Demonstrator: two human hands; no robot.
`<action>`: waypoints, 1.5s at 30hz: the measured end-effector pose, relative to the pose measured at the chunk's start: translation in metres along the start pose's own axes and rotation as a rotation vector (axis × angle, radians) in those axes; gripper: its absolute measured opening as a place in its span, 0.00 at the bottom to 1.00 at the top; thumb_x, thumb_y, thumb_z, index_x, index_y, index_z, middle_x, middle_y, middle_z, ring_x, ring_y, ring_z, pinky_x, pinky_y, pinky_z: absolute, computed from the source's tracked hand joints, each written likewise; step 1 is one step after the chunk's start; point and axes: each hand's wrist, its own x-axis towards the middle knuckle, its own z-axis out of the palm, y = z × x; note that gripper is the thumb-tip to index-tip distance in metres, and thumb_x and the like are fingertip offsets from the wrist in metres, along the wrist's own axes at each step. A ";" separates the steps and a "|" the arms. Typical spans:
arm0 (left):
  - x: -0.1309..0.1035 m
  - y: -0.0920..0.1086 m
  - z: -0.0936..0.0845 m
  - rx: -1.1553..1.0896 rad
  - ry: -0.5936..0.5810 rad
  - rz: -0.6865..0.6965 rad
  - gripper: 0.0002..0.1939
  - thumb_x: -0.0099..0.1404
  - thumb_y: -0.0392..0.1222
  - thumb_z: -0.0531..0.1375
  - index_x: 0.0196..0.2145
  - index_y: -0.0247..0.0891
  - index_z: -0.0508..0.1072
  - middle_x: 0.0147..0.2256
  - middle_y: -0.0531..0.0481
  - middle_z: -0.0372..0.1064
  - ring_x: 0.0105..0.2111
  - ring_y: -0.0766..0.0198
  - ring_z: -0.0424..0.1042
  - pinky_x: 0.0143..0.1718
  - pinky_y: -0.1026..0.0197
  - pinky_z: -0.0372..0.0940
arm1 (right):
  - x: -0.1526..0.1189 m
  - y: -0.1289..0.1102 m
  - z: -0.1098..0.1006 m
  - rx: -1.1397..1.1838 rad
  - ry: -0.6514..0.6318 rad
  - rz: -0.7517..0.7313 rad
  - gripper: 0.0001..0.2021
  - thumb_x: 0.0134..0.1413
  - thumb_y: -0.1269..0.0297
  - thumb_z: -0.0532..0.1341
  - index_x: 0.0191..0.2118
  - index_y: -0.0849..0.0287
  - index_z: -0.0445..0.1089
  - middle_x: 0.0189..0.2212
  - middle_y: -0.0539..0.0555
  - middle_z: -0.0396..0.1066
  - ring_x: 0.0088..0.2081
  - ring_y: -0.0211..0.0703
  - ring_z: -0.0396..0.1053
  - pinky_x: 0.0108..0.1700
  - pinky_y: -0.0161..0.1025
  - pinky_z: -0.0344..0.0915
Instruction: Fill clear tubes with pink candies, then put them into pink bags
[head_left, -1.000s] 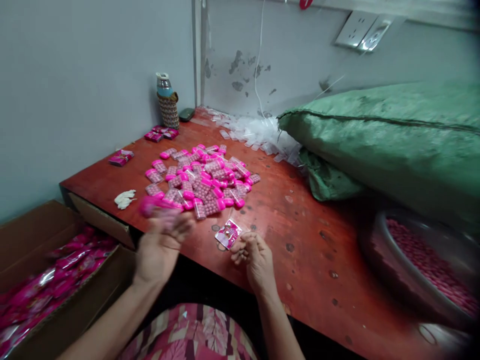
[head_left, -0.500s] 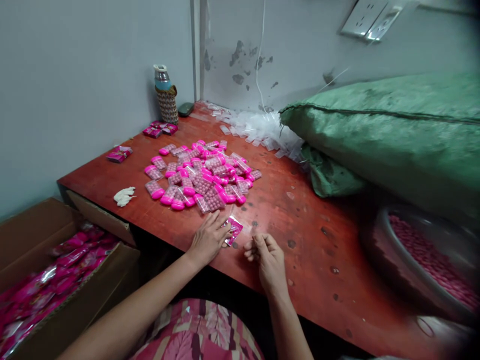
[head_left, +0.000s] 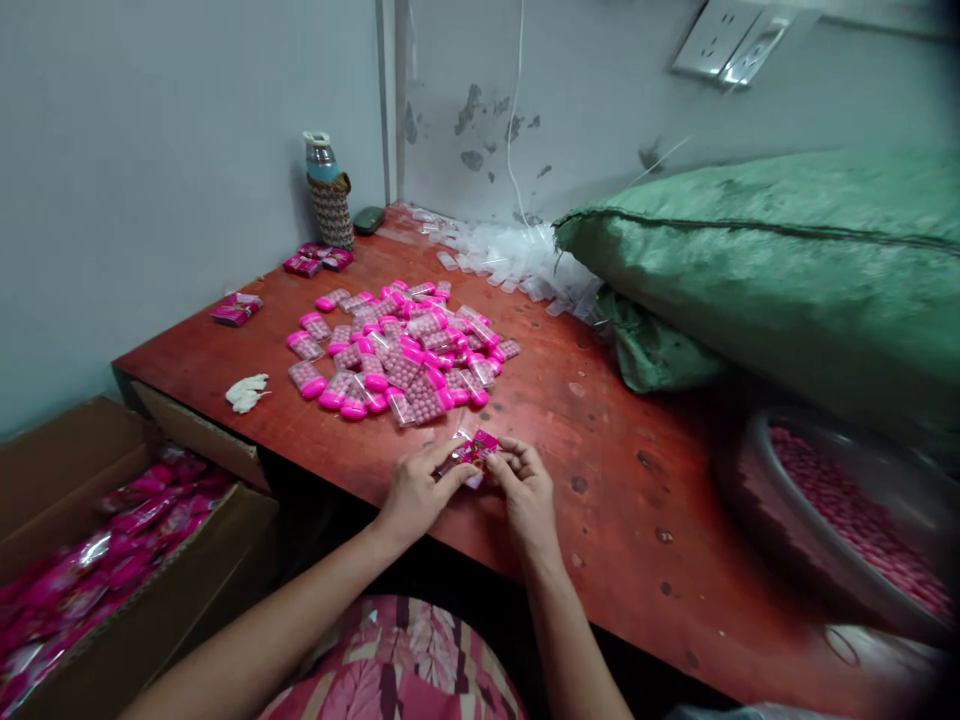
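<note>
The left hand and the right hand both pinch one pink packet, their fingers nearly closed on its two sides, so it is between the fingertips; beyond the fingers lies a pile of pink-capped containers, and left of the fingers stands a carton

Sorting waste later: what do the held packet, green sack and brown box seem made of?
Packet: probably plastic film, from its glossy printed surface. Sack: likely plastic fabric, perhaps woven, judging by its creases and soft sheen. Box: apparently cardboard, matte, with stiff brown walls.
</note>
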 end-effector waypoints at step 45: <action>0.020 0.002 -0.020 -0.923 0.377 -0.574 0.00 0.56 0.31 0.58 0.28 0.31 0.69 0.22 0.48 0.71 0.20 0.67 0.71 0.22 0.64 0.70 | 0.086 -0.024 -0.024 -1.538 -0.395 -0.554 0.11 0.57 0.68 0.48 0.40 0.62 0.66 0.35 0.60 0.70 0.37 0.47 0.66 0.39 0.41 0.59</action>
